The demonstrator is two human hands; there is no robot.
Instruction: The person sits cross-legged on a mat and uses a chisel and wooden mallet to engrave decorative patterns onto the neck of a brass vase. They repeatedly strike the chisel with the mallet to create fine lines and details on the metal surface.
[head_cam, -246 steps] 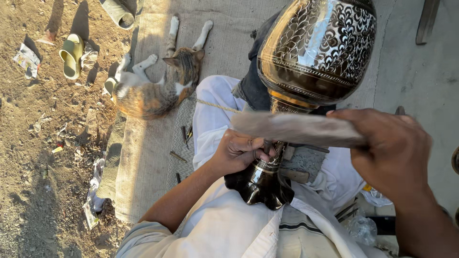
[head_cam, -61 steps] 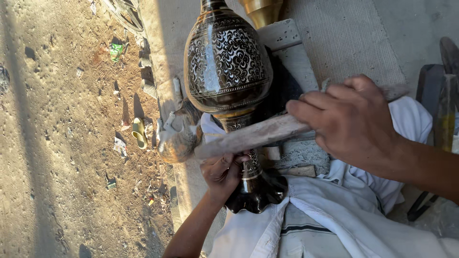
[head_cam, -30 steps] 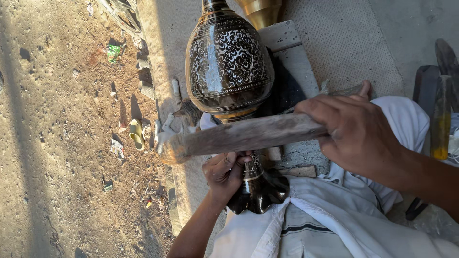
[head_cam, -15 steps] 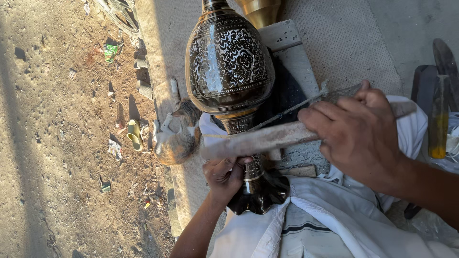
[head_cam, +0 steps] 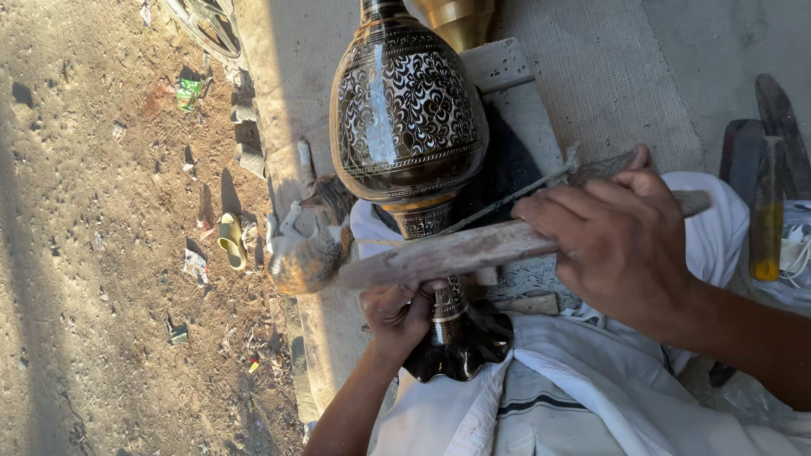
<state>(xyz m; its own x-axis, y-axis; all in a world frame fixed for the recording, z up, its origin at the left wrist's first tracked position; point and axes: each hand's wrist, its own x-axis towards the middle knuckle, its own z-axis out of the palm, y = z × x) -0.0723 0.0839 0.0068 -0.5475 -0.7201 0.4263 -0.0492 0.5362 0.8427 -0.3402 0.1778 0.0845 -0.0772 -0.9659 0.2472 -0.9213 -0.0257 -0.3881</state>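
Under the right hand [head_cam: 621, 249]: a flat, worn wooden stick [head_cam: 456, 252], fingers wrapped over its near end and closed tight, far end reaching leftward past the vase stem, likely held flat like that for striking. Pinned against the stick by the same fingers, a thin metal rod [head_cam: 515, 196], slanting up from the stem towards the knuckles. Just below the stick's middle, the left hand [head_cam: 404, 311], curled and closed around the narrow stem of the engraved brass vase [head_cam: 407, 110], probably to keep it from rolling or turning. Above that hand, the vase's wide, dark, floral-patterned belly; below it, the scalloped dark foot [head_cam: 460, 342], resting against white cloth [head_cam: 583, 380] over the lap, which seems to cushion and brace the piece. Beyond the belly, touching or nearly so, a plain golden vessel [head_cam: 460, 19] at the top edge. Left of the stick's far tip, a cat [head_cam: 311, 245] lying on the ledge by the dirt ground. Right of the right hand, well apart, a slim bottle with yellow liquid [head_cam: 767, 215] standing beside dark flat tools [head_cam: 781, 118].
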